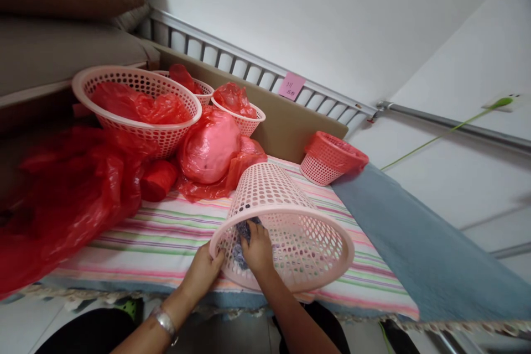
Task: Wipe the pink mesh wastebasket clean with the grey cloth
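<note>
A pink perforated plastic basket [290, 199] lies on its side on the striped bedcover [166, 232], its mouth turned toward me. My left hand [204, 270] grips the basket's rim at the lower left, a silver bracelet on that wrist. My right hand [258, 248] reaches inside the basket, fingers closed on a bluish-grey cloth [243, 232] pressed against the inner wall. Only part of the cloth shows past my fingers.
Several pink baskets lined with red plastic bags [136, 105] stand at the back left, beside a tied red bag [209, 146] and loose red plastic [62, 199]. A red basket [329, 157] lies by the cardboard sheet [286, 121]. A grey cloth [415, 243] covers the right side.
</note>
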Motion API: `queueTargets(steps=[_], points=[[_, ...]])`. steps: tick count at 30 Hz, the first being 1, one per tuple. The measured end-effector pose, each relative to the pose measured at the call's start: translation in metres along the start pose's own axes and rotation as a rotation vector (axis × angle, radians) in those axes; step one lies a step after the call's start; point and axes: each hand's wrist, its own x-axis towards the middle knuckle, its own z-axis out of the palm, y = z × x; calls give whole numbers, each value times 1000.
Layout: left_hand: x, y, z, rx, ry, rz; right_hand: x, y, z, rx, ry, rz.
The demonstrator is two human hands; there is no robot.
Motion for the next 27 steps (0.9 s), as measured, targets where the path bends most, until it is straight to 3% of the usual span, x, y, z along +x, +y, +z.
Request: queueTargets(steps=[8,15,21,27], points=[[-2,0,0,-8,-2,12,-69,-5,-7,216,17,-107],[-2,-3,1,6,3,16,-82,-1,-7,350,43,-154],[0,-6,0,20,-26,18,-52,8,-5,279,7,-79],[0,-4,-1,59,-35,-2,28,21,4,204,46,23]])
